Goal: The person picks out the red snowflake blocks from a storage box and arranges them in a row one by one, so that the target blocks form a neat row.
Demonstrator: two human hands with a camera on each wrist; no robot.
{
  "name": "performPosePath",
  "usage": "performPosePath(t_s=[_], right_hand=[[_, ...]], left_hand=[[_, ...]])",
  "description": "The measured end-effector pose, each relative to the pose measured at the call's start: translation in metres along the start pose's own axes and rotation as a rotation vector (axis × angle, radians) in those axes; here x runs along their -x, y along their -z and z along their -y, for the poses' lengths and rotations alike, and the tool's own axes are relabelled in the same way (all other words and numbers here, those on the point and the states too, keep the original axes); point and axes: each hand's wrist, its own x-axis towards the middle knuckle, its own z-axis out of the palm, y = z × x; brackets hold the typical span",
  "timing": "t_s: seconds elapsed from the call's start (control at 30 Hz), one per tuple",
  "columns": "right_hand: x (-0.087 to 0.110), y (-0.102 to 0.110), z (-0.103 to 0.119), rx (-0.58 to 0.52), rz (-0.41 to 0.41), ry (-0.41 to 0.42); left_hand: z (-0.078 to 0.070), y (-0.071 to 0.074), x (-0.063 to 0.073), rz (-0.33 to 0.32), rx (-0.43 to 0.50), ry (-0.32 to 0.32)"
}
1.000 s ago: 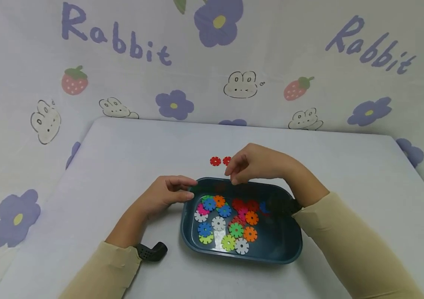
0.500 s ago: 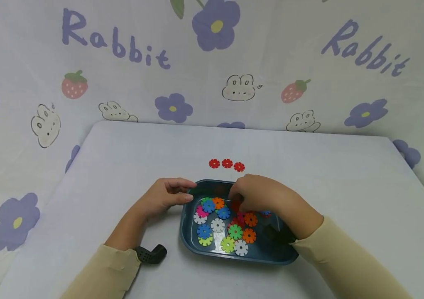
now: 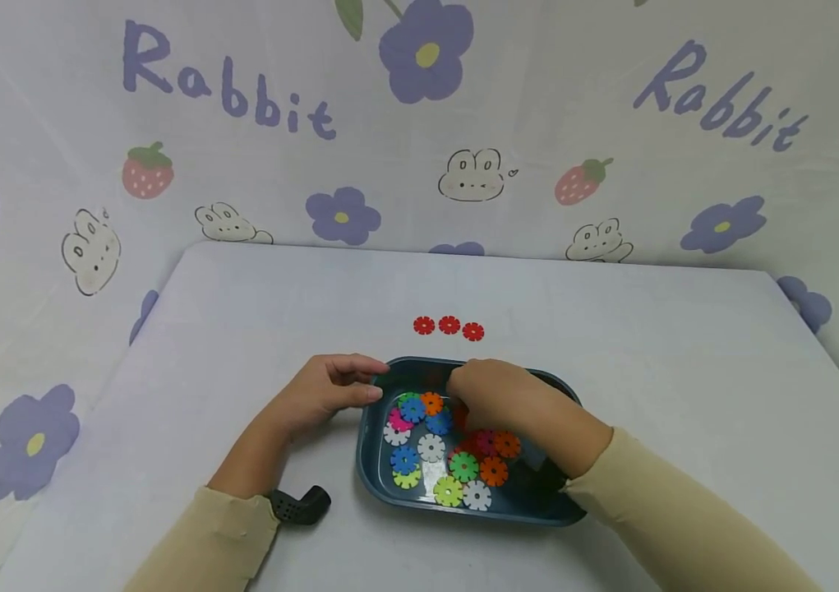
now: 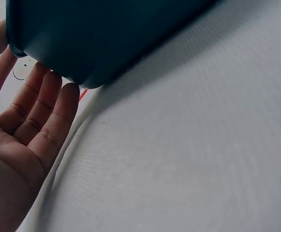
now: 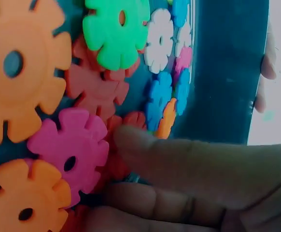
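Note:
A dark teal tray (image 3: 369, 473) holds several notched plastic discs in orange, green, blue, white, pink, yellow and red. My right hand (image 3: 500, 399) reaches down inside it, fingers partly hidden in the head view. Up close in the right wrist view, its thumb and fingers pinch a red disc (image 5: 119, 162) beside a pink disc (image 5: 73, 154). At the tray's far left corner, my left hand (image 3: 323, 386) rests with relaxed fingers. The left wrist view has its fingers (image 4: 58, 116) against the tray's outer wall. Beyond the tray, 3 red discs (image 3: 449, 325) lie in a row.
A white table (image 3: 648, 345) surrounds the tray. A black wrist camera (image 3: 302, 505) sits by the left sleeve, left of the tray. Behind the table's far edge hangs a printed cloth (image 3: 242, 164) with rabbits and flowers.
My right hand has moved from beside the red row down into the tray, uncovering the third red disc. Orange and pink discs have shifted a little there. The left hand stays put.

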Motion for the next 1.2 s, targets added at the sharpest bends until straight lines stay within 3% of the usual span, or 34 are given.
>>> performPosePath(t_s=[0.17,0.3,0.43,0.57,0.8,1.0,1.2], right_hand=[[-0.007,-0.003,-0.005,-0.078,0.068,0.035],[-0.011,-0.005,-0.010,-0.173,0.106,0.129],[-0.012,-0.004,-0.013,-0.338,0.127,0.227],[-0.010,0.001,-0.012,-0.521,0.147,0.271],[-0.011,0.011,-0.016,-0.570,0.027,0.313],[-0.009,0.030,-0.029,-0.655,-0.065,0.254],[-0.003,0.062,-0.056,-0.749,-0.156,0.196]], left_hand=[[0.000,0.002,-0.001,0.003,0.010,-0.001],[0.002,0.002,-0.002,0.011,0.024,0.006],[0.005,0.003,-0.003,0.011,0.003,0.001],[0.007,0.004,-0.004,0.011,-0.016,-0.003],[0.005,0.004,-0.004,0.011,-0.006,0.011],[0.004,0.004,-0.003,0.022,0.005,0.016],[0.003,0.004,-0.003,0.020,0.000,0.002]])
